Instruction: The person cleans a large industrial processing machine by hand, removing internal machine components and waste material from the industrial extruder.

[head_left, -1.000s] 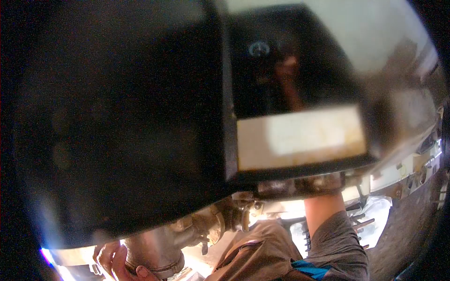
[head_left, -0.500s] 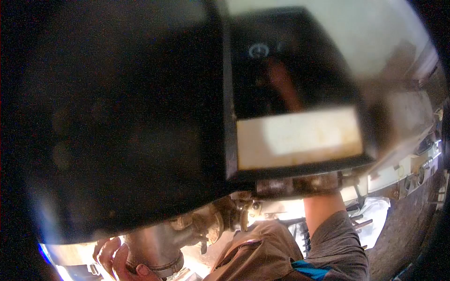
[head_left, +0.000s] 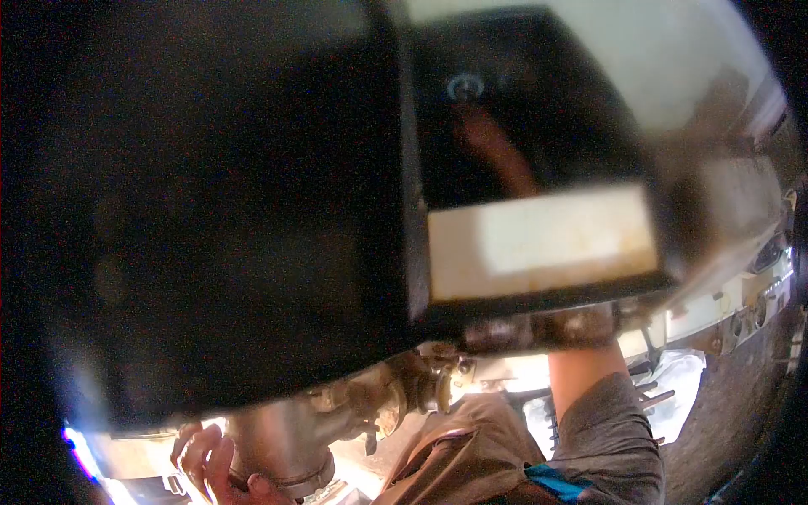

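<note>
At the lower left, my left hand (head_left: 210, 467) has loosely curled fingers with gaps between them. Its thumb lies close to a large metal pipe (head_left: 282, 442); I cannot make out anything held in it. My right arm (head_left: 581, 374) rises behind a dark metal edge. Through a shadowed opening, my right hand (head_left: 492, 147) shows only as a dim, blurred shape just below a small pale ring (head_left: 465, 87). Its fingers are too dark to read.
A large dark panel (head_left: 210, 252) fills the left, close overhead. A pale rectangular plate (head_left: 543, 240) borders the opening. Pipe fittings (head_left: 412, 383) hang beside the big pipe. My trousers (head_left: 463, 450) and a coil spring (head_left: 551, 429) are below. Clear plastic sheeting (head_left: 677, 387) lies at right.
My right hand's dim shape has shifted left, closer beneath the pale ring. The left hand stays beside the pipe, and the whole view has shifted slightly.
</note>
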A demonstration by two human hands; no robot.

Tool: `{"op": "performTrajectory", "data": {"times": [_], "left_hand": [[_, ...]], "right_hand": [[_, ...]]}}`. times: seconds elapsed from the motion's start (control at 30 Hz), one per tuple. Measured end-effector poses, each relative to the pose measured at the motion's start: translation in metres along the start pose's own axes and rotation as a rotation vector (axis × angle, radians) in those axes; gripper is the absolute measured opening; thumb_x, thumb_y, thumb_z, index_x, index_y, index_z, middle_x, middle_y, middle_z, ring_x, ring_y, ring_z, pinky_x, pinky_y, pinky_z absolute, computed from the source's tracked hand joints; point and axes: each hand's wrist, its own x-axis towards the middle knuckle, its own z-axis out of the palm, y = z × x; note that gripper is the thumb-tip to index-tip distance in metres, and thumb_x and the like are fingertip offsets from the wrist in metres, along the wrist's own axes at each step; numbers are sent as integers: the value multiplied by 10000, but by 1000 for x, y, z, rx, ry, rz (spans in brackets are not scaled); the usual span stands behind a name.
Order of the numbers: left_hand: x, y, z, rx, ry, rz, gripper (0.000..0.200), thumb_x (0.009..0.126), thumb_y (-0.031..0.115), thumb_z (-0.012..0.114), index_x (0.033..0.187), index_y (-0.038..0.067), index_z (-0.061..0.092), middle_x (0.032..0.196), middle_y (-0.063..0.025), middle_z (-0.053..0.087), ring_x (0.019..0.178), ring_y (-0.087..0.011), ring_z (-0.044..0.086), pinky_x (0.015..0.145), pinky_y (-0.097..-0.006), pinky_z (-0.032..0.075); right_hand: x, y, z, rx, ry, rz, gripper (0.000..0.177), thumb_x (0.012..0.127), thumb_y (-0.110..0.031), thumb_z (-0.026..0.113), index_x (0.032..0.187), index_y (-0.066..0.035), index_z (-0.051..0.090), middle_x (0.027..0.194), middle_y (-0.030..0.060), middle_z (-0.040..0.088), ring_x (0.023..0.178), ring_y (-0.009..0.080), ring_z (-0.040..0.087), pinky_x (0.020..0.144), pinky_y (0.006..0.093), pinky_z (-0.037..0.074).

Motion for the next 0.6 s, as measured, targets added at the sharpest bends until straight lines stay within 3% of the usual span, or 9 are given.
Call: {"op": "performTrajectory", "data": {"times": [0.2, 0.33, 0.37, 0.43, 0.47, 0.53, 0.6], "left_hand": [[-15, -6, 1, -41, 41, -73, 231, 855, 201, 714, 1032, 56, 686, 1022, -103, 692, 1006, -300, 655, 931, -493, 506], [-17, -16, -6, -204, -21, -133, 407, 918, 323, 513, 1093, -19, 647, 1045, -201, 617, 1010, -406, 553, 936, -573, 427], [-13, -17, -6, -224, 9, -79, 229, 901, 184, 573, 1044, 27, 658, 1040, -137, 625, 1057, -290, 556, 975, -442, 418], [-9, -10, -8, -112, 40, -64, 99, 843, -21, 638, 922, 24, 676, 1057, -85, 652, 1074, -209, 592, 974, -343, 464], [-8, -9, -9, -115, 30, -66, 99, 843, -21, 638, 922, 24, 676, 1057, -85, 652, 1074, -209, 592, 974, -343, 464], [-7, -8, -12, -81, 49, -26, 176, 796, -66, 657, 965, -22, 678, 1066, -103, 661, 1043, -254, 624, 902, -379, 525], [-20, -18, -1, -234, 133, 10, 300, 835, 159, 564, 1019, -48, 679, 1028, -184, 677, 944, -374, 618, 900, -492, 478]], "right_hand": [[-17, -8, -12, -19, 4, -5, 641, 882, -306, 616, 1465, -99, 448, 1410, 193, 541, 1261, 336, 554, 1066, 421, 452], [-42, -20, -33, -23, 29, 7, 635, 896, -320, 601, 1470, -101, 440, 1419, 187, 536, 1267, 329, 550, 1070, 415, 448], [-52, -23, -40, -27, 29, 12, 634, 900, -324, 597, 1472, -101, 438, 1421, 186, 535, 1269, 327, 550, 1072, 414, 447], [-68, -29, -60, -48, 32, 20, 631, 907, -331, 589, 1475, -102, 434, 1425, 183, 532, 1272, 324, 548, 1074, 411, 445], [-81, -34, -69, -53, 33, 26, 630, 910, -334, 585, 1476, -102, 432, 1427, 182, 531, 1273, 322, 547, 1075, 410, 445], [-111, -39, -82, -69, 19, 36, 628, 917, -341, 578, 1479, -103, 428, 1431, 179, 529, 1276, 319, 545, 1077, 408, 443], [-139, -47, -95, -81, 5, 42, 626, 924, -348, 570, 1481, -103, 424, 1435, 177, 526, 1280, 316, 543, 1079, 405, 441]]}}
